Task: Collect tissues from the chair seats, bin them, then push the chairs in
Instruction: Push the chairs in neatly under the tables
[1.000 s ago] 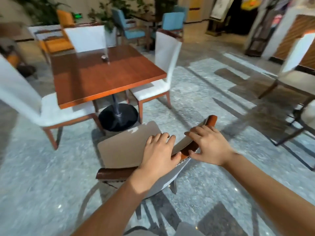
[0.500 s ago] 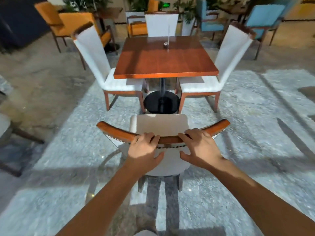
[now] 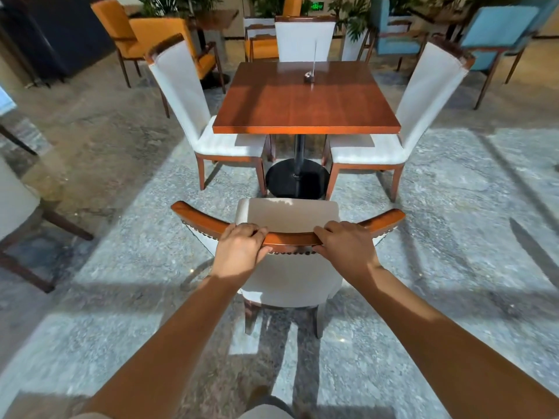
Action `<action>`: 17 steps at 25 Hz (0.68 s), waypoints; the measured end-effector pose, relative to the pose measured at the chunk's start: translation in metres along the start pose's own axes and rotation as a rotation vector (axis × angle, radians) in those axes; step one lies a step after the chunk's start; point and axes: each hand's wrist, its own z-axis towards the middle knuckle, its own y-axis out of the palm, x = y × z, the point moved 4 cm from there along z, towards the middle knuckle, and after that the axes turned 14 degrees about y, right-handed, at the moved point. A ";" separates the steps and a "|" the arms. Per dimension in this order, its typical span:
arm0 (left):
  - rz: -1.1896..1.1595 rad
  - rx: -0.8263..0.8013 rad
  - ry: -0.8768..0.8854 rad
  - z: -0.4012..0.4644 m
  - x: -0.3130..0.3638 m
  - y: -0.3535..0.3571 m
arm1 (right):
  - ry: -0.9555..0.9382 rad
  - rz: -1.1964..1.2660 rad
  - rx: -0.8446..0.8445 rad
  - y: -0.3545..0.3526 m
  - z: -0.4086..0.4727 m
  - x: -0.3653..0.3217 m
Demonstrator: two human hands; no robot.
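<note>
A white upholstered chair with a curved wooden top rail stands right in front of me, facing the square wooden table. My left hand grips the rail left of centre. My right hand grips it right of centre. The seat is bare, and its front edge is a short way from the table. No tissue shows on any seat I can see.
White chairs stand at the table's left, right and far side. A small stand sits on the tabletop, above a black round base. Orange chairs and blue chairs stand behind. Another chair is at my left.
The chair has swung round from an angle to face the table squarely, and the table has come centred ahead of me. Both hands stayed on the top rail.
</note>
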 end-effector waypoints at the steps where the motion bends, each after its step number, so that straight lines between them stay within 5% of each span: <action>1: 0.016 0.005 0.001 0.001 -0.001 0.002 | 0.000 -0.005 0.009 0.001 0.001 0.000; 17: -0.032 0.000 0.012 0.066 -0.059 0.035 | 0.070 0.028 0.026 0.018 0.081 0.000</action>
